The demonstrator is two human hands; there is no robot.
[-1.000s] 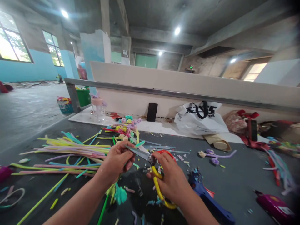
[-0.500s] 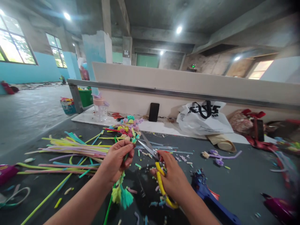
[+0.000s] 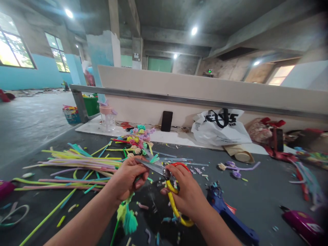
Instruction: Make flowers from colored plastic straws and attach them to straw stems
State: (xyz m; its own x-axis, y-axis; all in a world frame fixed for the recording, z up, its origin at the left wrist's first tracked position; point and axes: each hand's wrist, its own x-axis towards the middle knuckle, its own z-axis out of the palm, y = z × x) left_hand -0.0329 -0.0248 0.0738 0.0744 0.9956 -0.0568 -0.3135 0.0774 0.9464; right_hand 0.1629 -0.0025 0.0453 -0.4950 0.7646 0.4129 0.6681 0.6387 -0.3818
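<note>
My left hand (image 3: 128, 179) is closed, pinching a green pipe cleaner stem. Below that hand hangs a fluffy yellow and teal end (image 3: 130, 218). My right hand (image 3: 188, 189) grips scissors (image 3: 158, 168) by their yellow and red handles. The blades are parted and point left, reaching the fingertips of my left hand. A teal tip (image 3: 154, 158) shows at the blades; whether it is still attached to the stem I cannot tell. Pipe cleaners (image 3: 84, 164) in yellow, pink, purple and blue lie in a loose pile beside my left hand.
Finished-looking fuzzy flowers (image 3: 139, 136) lie behind my hands. A purple flower stem (image 3: 235, 167), a blue glue gun (image 3: 228, 213) and a magenta tool (image 3: 302, 222) lie to the right. A phone (image 3: 166, 121) and a white bag (image 3: 219, 128) stand at the back. Small cut scraps are scattered about.
The scissor blades have swung further left onto the fingertips of my left hand. The teal tip has shifted right, beyond the blades. The hanging fluffy end has moved slightly down and left.
</note>
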